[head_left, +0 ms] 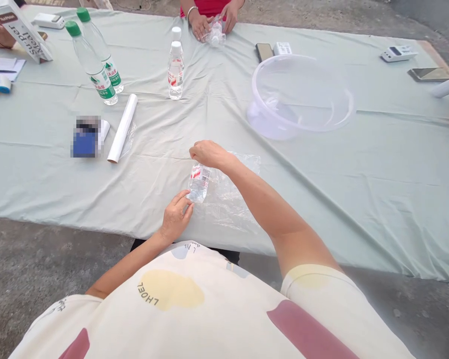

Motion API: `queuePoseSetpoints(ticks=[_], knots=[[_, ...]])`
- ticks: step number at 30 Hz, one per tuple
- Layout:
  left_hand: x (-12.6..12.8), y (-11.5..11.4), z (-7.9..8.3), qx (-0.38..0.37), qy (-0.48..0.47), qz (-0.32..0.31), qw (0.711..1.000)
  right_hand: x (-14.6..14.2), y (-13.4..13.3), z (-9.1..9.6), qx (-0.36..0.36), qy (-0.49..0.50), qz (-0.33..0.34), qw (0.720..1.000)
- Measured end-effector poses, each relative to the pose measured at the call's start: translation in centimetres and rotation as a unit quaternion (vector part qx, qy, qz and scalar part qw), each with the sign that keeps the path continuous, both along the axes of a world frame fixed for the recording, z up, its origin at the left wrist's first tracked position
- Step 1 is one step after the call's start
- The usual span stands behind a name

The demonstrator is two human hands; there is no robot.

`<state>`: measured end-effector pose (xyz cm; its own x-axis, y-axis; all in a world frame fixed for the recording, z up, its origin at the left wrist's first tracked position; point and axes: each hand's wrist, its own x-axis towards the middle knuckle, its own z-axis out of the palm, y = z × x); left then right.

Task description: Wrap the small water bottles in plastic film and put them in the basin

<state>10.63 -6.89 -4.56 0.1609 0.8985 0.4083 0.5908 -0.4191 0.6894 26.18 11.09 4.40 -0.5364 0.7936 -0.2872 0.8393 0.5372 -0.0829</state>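
- Notably, the fingers of the left hand (175, 219) stood a little apart, their tips against the lower left side of a small clear bottle (199, 187); their pressure could not be told.
- The fingers of the right hand (208, 152) were bent together at the bottle's top end; they hid the cap, so whether they were clamped on it could not be told.
- Handling, as judged: light enough for one hand, thin-walled, likely to give under a squeeze and to slip if wet. The fill level could not be read.
- Preferred hold, as judged: around the labelled body, with the other hand at the neck.
- Appearance: colourless and see-through, with a red-and-white label and a barcode.
- Position: between both hands, near the wearer's table edge, at the left side of a clear film (234, 187); flat or tilted was unclear.
- The film lay spread and wrinkled, transparent and shiny. It was judged limp, clingy and easily torn, best lifted by a corner.
- Farther out, a white roll (122, 128) and two standing bottles (175, 78) rested on the pale cloth (155, 154).
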Motion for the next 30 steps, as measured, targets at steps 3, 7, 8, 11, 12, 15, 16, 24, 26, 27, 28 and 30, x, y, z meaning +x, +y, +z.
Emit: queuePoseSetpoints(ticks=[3,7,8,11,12,15,16,24,26,27,28,30], knots=[[1.0,0.1,0.3,0.06,0.042,-0.038,0.997,2.3,-0.7,-0.4,0.026,0.086,-0.013,0.996],[3.0,0.4,0.9,0.12,0.137,-0.128,0.975,6.3,-2.7,-2.6,0.061,0.224,-0.054,0.971],[3.5,0.4,1.1,0.125,0.162,-0.15,0.967,7.4,-3.4,-3.3,0.071,0.264,-0.063,0.96],[5.2,0.4,1.4,0.122,0.22,-0.207,0.945,10.2,-5.7,-5.5,0.119,0.356,-0.09,0.923],[5.8,0.3,1.5,0.12,0.232,-0.227,0.938,11.0,-6.5,-6.2,0.137,0.37,-0.107,0.912],[7.4,0.0,1.6,0.118,0.262,-0.283,0.915,12.8,-8.6,-8.0,0.167,0.376,-0.18,0.893],[7.9,0.0,1.7,0.119,0.274,-0.296,0.907,13.2,-9.0,-8.4,0.164,0.367,-0.203,0.893],[11.6,0.8,2.7,0.088,0.322,-0.324,0.885,15.3,-10.6,-5.3,0.164,0.308,-0.418,0.839],[12.2,1.1,2.6,0.07,0.317,-0.333,0.885,14.1,-11.1,-3.5,0.147,0.336,-0.392,0.844],[12.4,1.3,2.5,0.062,0.313,-0.336,0.886,13.1,-11.5,-2.8,0.129,0.346,-0.353,0.86],[12.7,1.4,2.3,0.057,0.31,-0.338,0.887,12.1,-11.7,-2.2,0.109,0.344,-0.311,0.879],[13.3,1.6,1.7,0.055,0.302,-0.336,0.891,9.9,-12.1,-1.5,0.078,0.298,-0.258,0.916]])
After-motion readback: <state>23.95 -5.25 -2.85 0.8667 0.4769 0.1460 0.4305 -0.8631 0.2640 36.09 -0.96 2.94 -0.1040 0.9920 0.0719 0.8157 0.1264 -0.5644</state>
